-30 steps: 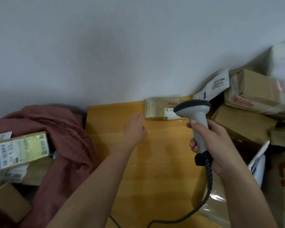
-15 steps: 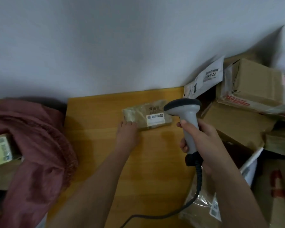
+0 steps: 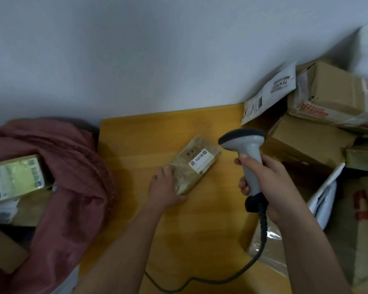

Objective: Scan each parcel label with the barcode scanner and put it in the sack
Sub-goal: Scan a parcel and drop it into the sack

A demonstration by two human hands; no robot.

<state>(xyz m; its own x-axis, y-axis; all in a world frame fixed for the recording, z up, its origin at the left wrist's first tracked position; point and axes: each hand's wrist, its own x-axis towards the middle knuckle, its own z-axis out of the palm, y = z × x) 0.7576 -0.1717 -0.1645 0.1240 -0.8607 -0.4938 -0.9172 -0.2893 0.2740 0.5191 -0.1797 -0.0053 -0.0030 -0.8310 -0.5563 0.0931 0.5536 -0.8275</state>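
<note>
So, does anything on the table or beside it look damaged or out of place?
Yes. The cardboard box on top of the pile at the right is dented, with loose, wrinkled tape along its edge. The small parcel lies askew on the table, but the left hand holds it there.

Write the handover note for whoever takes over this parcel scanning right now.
Left hand: grips the near end of the small brown parcel on the wooden table, white label face up.
Right hand: holds the barcode scanner, head just right of the label.
Done: some parcels lie in the pink sack at left.
Left: whether this label is scanned, cannot tell. Sack this parcel, then work through the pile of boxes at right.
</note>
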